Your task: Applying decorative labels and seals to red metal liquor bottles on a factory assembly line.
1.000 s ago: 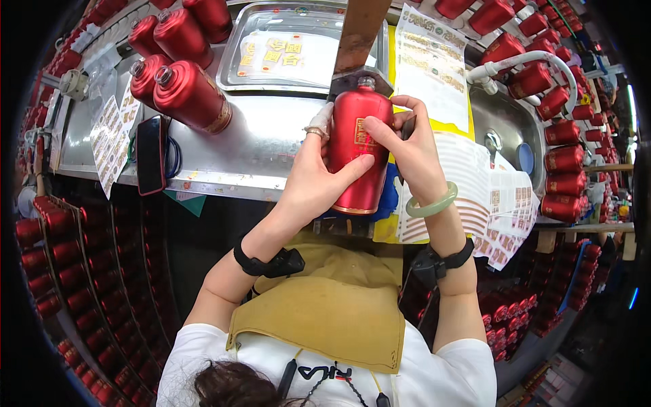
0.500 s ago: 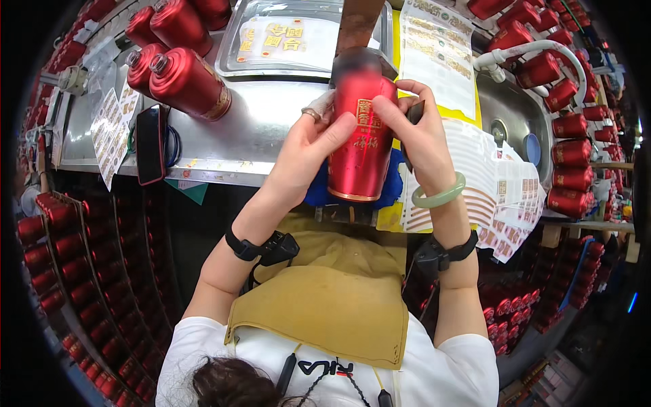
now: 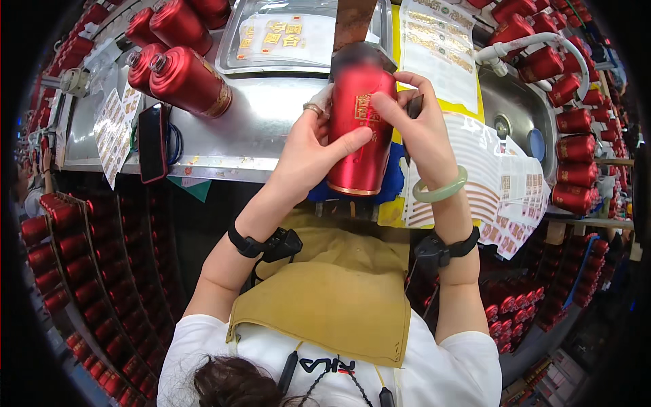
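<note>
A shiny red bottle lies tilted in front of me, its blurred top away from me and its gold-rimmed base over a blue cloth. My left hand wraps its left side, thumb across the lower gold lettering. On the right side, the thumb of my right hand presses the edge of a gold square label. A dark flat piece sits in that hand's curled fingers; its kind is unclear. The fingers behind the bottle are hidden.
Several red bottles stand at the left, near a phone. A metal tray with gold lettering sheets lies behind. Label sheets fan out at right, beside a sink. Racks of red bottles surround the bench.
The bottle has turned slightly, its lettering shifting left. My left thumb has slid right and down over the lower characters. My right thumb stays at the square label.
</note>
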